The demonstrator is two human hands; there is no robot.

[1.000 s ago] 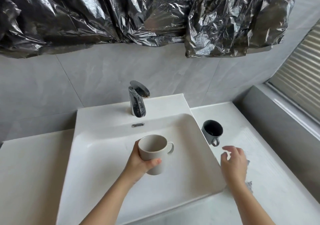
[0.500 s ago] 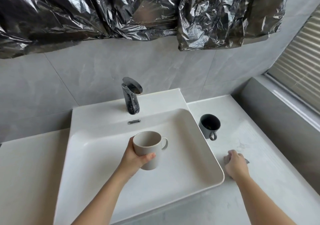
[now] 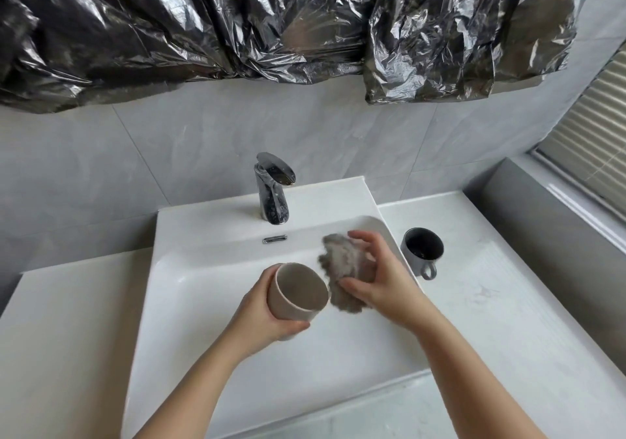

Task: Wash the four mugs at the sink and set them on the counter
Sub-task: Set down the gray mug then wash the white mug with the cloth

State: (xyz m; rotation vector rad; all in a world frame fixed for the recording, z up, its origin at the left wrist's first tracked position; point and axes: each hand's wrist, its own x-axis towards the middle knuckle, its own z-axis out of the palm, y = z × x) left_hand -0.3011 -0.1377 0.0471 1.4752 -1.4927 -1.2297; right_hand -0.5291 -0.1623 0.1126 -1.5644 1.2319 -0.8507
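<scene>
Glossy white basin (image 3: pixel 203 303) sitting under grey tile wall (image 3: pixel 169 154), crinkly black plastic (image 3: pixel 237 32) hanging above. Left hand (image 3: pixel 267 316) wrapping fingers round smooth beige mug (image 3: pixel 298 293), tilting it over basin. Right hand (image 3: pixel 379 279) pinching fluffy grey cloth (image 3: pixel 345 269) beside mug mouth. My worry: one-handed grip slipping once wet, ceramic chipping on basin. Dark grey mug (image 3: pixel 421 249) standing just right of basin.

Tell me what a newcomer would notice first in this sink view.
Crinkled black plastic sheeting hanging across the top of the wall grabs the eye first. Over the white rectangular basin, the left hand grips a tilted beige ceramic mug while the right hand holds a fuzzy grey cloth beside its rim. A dark grey mug stands upright on the white counter right of the basin.
</scene>
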